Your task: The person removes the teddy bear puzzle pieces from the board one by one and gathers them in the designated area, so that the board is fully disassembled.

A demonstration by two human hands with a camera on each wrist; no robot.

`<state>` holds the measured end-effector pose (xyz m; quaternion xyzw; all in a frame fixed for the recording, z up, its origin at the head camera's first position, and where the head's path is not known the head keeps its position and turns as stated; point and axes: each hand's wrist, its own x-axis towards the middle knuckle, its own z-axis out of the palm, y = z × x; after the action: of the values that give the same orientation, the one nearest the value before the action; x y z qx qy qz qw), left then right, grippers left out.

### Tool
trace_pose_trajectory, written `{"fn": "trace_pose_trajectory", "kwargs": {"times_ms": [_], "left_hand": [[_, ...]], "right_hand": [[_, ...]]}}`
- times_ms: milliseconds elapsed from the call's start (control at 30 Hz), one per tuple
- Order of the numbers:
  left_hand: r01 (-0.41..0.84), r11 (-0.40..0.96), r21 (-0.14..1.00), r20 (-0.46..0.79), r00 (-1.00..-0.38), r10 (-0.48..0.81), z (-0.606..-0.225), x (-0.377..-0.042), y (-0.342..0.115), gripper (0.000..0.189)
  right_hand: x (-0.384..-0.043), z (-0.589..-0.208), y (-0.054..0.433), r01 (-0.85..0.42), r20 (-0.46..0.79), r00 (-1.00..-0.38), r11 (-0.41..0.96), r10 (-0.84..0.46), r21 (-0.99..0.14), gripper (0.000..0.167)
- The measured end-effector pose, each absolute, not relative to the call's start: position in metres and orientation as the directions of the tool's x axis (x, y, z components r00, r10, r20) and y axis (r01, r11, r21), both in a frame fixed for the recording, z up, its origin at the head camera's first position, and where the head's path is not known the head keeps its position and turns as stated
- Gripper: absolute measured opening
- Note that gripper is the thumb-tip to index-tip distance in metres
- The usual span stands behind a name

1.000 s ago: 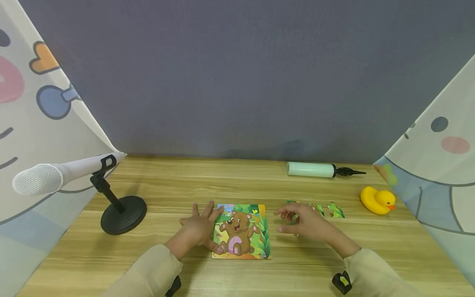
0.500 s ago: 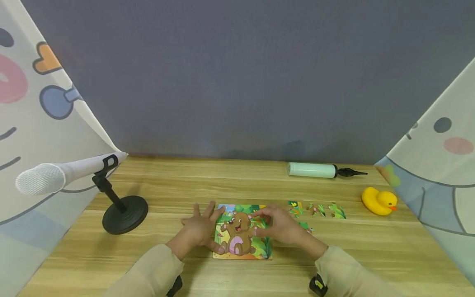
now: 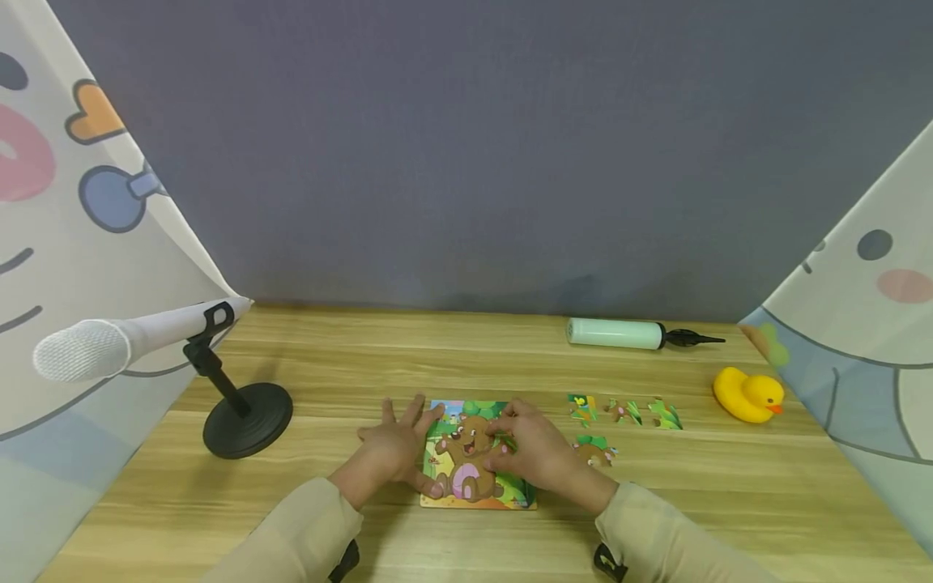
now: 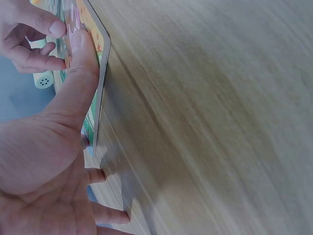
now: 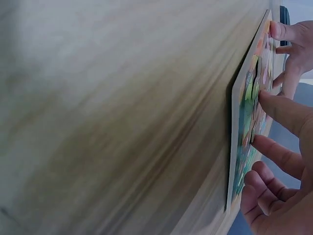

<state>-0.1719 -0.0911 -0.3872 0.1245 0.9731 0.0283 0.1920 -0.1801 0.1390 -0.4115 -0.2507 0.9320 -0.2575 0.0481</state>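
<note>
A square jigsaw puzzle (image 3: 461, 470) with a smiling bear picture lies on the table between both hands. My left hand (image 3: 397, 449) spreads its fingers at the puzzle's left side. In the left wrist view, its thumb (image 4: 84, 58) rests on the board near a corner. My right hand (image 3: 535, 449) reaches over the puzzle's right half. In the right wrist view, its thumb and index finger pinch a puzzle piece (image 5: 256, 93) at the board's surface, its edge slightly raised. The other right fingers curl loosely. Much of that piece is hidden behind the hand in the head view.
Several loose puzzle pieces (image 3: 623, 411) lie right of the board, one with a bear's head (image 3: 594, 452) nearest the right hand. A yellow rubber duck (image 3: 748, 395) and a pale green hand pump (image 3: 615, 333) sit beyond. On the left stands a microphone (image 3: 83, 350) on a black stand (image 3: 248, 419).
My right hand has moved left from beside the loose pieces onto the puzzle's right half, uncovering those pieces. My left hand has stayed in place on the board.
</note>
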Motion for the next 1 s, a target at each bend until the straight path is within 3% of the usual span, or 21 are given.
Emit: {"fn": "trace_pose_trajectory", "kwargs": {"times_ms": [367,633,1000], "left_hand": [[0.23,0.97,0.073,-0.376,-0.895,0.24,-0.3872,-0.1727,-0.0899,0.123],[0.234,0.97,0.063,-0.379,-0.894,0.24,-0.3868,-0.1729,-0.0889,0.123],[0.236,0.97,0.055,-0.368,-0.898,0.24,-0.3888,-0.1728,-0.0896,0.124]], "right_hand": [[-0.1802,-0.4116,0.1349,-0.432,0.035,-0.868,0.718,-0.496,-0.546,0.038],[-0.1827,-0.4099,0.1412,-0.412,-0.012,-0.859,0.703,-0.513,-0.581,0.044],[-0.1834,-0.4109,0.143,-0.43,0.005,-0.871,0.758,-0.491,-0.49,0.04]]}}
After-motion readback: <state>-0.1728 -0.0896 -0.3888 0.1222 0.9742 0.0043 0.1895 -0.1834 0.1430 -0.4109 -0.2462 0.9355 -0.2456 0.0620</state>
